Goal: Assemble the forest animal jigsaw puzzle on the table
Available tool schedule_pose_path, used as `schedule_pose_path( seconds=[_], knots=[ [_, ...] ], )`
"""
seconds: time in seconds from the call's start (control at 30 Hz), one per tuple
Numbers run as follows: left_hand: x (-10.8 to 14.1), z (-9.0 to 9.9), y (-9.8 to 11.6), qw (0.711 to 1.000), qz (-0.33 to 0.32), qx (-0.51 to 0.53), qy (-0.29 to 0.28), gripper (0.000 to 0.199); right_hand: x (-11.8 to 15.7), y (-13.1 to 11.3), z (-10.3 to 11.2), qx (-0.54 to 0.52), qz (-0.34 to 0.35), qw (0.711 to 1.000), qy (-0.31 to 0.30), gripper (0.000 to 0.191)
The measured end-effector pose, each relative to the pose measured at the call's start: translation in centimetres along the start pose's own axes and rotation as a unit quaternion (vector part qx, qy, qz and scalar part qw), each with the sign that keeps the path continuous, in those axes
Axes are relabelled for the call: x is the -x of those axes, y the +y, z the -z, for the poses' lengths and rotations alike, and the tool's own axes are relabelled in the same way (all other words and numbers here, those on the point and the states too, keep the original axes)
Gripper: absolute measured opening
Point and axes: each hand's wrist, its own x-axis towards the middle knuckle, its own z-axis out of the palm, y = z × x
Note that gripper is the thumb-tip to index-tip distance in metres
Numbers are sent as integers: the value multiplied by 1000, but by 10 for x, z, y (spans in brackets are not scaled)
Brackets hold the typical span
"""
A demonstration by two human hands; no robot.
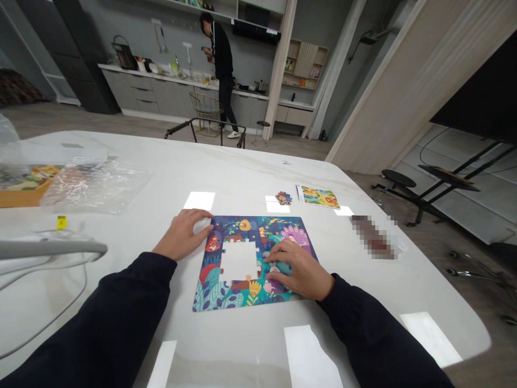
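A colourful jigsaw puzzle with animals and plants lies on the white table in front of me. A roughly square gap left of its middle shows the table surface. My left hand rests at the puzzle's upper left corner, thumb and fingers apart along the edge. Over the right half is my right hand, its fingertips touching the puzzle just right of the gap. Index finger and thumb are spread there, with printed surface visible between them. The palm hides part of the picture.
Beyond the puzzle are a small pile of puzzle pieces and a picture card. Left stand an orange box, clear plastic wrapping and a grey curved bar. A person stands by the kitchen counter.
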Motion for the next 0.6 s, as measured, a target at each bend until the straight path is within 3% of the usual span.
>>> schedule_pose_path(
  seconds=[0.6],
  knots=[
    [0,0,-1,1000,-1,0,-3,33,1,-1,-2,-4,-29,1000,-12,27]
  ],
)
